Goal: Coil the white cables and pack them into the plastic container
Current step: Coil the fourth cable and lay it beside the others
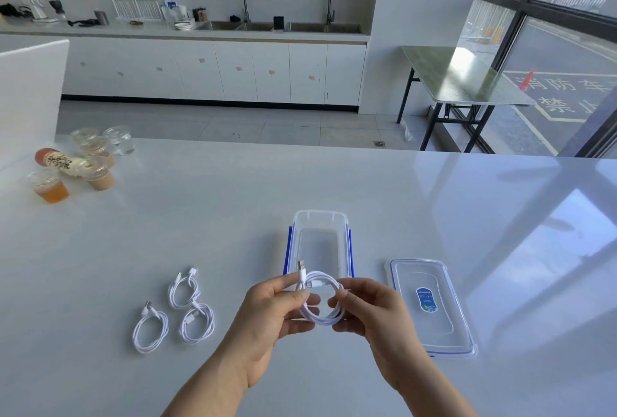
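A coiled white cable [321,315] hangs between both hands just in front of the clear plastic container [320,216] with blue clips. My left hand [272,319] pinches the coil's left side, and a plug end sticks up above its fingers. My right hand [370,313] pinches the coil's right side. Three more coiled white cables lie on the white table to the left: one nearest the left edge [150,331], one beside it [197,324], one behind them [184,288]. The container stands open with nothing visible inside.
The container's clear lid [430,308] lies flat to the right of my hands. Several lidded drink cups [50,186] and a lying bottle [61,162] sit at the table's far left. A white panel [30,89] stands behind them.
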The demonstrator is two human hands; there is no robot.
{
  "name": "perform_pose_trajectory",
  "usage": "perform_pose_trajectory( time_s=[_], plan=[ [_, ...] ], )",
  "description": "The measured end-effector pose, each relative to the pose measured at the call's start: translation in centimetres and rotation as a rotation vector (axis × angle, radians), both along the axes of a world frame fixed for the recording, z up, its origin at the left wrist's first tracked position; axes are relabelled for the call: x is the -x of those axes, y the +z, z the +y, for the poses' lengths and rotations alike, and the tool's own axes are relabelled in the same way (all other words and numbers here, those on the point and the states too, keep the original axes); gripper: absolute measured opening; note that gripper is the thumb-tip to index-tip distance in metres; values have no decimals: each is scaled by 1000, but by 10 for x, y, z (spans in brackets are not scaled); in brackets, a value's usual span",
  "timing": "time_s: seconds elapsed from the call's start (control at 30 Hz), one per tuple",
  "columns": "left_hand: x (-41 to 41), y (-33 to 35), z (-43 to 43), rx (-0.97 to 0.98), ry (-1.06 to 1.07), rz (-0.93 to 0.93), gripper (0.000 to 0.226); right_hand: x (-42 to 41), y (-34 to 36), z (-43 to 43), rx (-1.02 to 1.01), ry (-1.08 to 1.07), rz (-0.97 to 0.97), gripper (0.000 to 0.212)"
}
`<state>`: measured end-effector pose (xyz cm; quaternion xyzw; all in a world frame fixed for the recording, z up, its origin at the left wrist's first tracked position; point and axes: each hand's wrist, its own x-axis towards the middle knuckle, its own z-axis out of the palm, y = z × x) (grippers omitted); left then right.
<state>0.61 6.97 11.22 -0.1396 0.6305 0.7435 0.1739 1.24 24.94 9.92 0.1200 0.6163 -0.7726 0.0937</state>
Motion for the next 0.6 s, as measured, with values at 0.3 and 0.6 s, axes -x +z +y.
perform_pose_trajectory(
  time_s=[0.3, 0.6],
  plan=[
    [4, -13, 23, 151, 244, 54, 12, 11, -16, -2, 15, -86, -74, 8],
    [59, -23, 20, 307, 130, 70, 12, 65, -22, 3, -258, -71, -106, 10]
  ],
)
